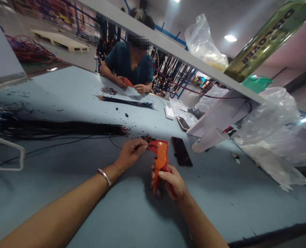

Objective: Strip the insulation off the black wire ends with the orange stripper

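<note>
My right hand [172, 181] is wrapped round the handles of an orange and red wire stripper [161, 155], its head tilted up and towards the left. Pinched in the fingers of my left hand [132, 151] is a thin black wire [114, 142], whose end is at the stripper's jaws; whether the jaws grip it I cannot tell. Behind my left hand lies a long bundle of black wires [72, 127] with coppery ends on the right. A small heap of dark scraps [148, 138] sits just beyond the stripper's head.
A dark phone [181, 151] lies right of the stripper. Across the table [111, 213], a co-worker [128, 62] holds a red tool [127, 82] near a smaller wire bundle [127, 102]. A shelf [168, 46] crosses above; plastic bags [268, 131] hang at right. A white wire frame [21, 156] stands at left.
</note>
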`<state>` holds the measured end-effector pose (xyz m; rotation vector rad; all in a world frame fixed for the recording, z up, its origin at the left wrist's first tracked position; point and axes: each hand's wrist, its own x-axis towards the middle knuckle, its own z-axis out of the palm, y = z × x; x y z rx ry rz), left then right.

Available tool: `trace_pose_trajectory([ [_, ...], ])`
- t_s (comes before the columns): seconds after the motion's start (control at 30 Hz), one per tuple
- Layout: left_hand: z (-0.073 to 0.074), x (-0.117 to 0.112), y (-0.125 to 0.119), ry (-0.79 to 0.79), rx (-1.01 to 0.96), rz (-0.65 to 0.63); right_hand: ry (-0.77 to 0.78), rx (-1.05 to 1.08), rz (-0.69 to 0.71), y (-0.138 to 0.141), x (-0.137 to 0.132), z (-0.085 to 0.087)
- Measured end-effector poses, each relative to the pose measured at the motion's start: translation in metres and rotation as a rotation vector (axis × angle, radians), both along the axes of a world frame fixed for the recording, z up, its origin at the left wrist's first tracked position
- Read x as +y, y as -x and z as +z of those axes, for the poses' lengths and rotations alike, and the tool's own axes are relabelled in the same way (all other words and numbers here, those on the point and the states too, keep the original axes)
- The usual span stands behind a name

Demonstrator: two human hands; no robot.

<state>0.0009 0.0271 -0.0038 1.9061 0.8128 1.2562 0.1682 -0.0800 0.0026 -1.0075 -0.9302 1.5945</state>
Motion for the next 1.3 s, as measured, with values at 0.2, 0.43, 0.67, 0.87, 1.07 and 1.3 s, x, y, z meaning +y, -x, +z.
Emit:
trace_pose_trajectory([
  [0.2,0.0006,-0.0007,-0.0001,-0.008,-0.024,0.004,-0.001,-0.021,-0.03,0.0014,0.0007,-0.0019],
  [0.43,0.0004,-0.0006,-0.0001,-0.006,-0.012,0.011,-0.01,-0.05,-0.059,0.0022,0.0007,-0.0058],
  [0.67,0.0018,-0.0015,-0.0007,-0.018,-0.017,0.02,-0.01,-0.061,-0.064,0.0018,0.0008,-0.0069],
  [0.87,0.0029,-0.0024,-0.0001,-0.051,0.014,0.029,0.005,-0.052,-0.061,0.0016,0.0019,-0.0065],
  [1.07,0.0024,-0.0037,0.0002,-0.071,0.067,0.05,0.031,-0.043,-0.056,0.0007,0.0023,-0.0078],
  [1.3,0.0027,-0.0033,-0.0008,-0.056,0.103,0.067,0.056,-0.028,-0.054,0.0001,0.0035,-0.0079],
])
